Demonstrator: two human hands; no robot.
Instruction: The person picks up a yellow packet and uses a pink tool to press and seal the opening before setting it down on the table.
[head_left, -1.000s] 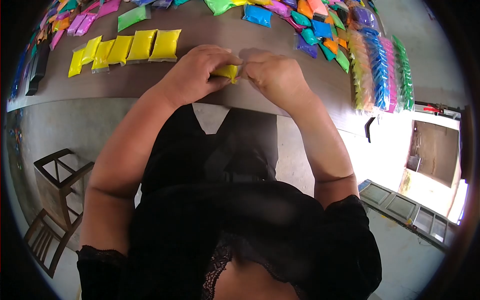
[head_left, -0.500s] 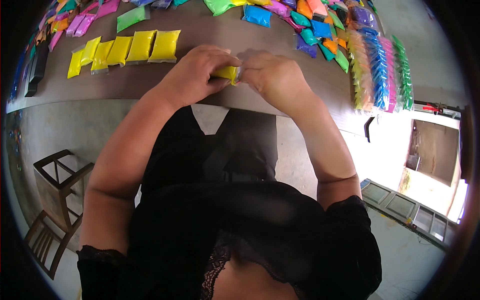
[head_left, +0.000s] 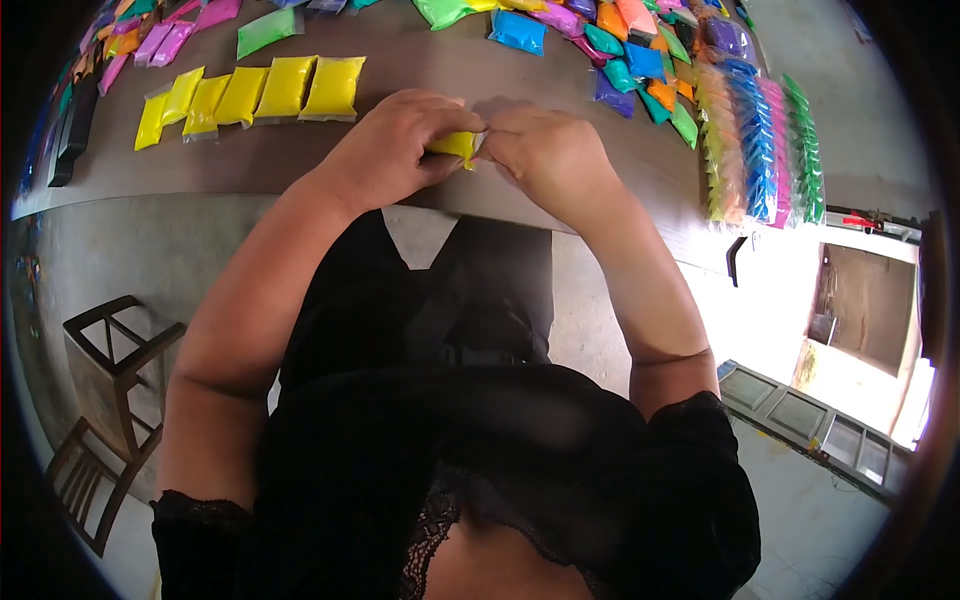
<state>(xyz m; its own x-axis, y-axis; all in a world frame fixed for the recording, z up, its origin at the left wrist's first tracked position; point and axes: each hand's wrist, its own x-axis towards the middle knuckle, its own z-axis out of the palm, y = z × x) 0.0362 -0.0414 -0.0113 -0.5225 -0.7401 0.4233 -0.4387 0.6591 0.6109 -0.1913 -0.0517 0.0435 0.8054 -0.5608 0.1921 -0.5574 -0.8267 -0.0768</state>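
Note:
My left hand (head_left: 408, 140) is closed around a small yellow packet (head_left: 455, 146) in clear plastic, held just above the table's near edge. My right hand (head_left: 548, 148) pinches the packet's clear right end, its fingertips touching or nearly touching my left fingers. Part of the packet is hidden inside my left hand. On the table to the left of my hands lies a row of several flat yellow packets (head_left: 284, 87), side by side.
The brown table (head_left: 400, 50) holds a green packet (head_left: 267, 32) and a blue packet (head_left: 517, 33) farther back. A pile of mixed-colour packets (head_left: 640, 60) lies at the back right, beside long strips of packets (head_left: 760, 140). Wooden chairs (head_left: 115, 400) stand at lower left.
Hardly anything differs. Both hands keep their hold on the yellow packet, and the view has shifted very slightly.

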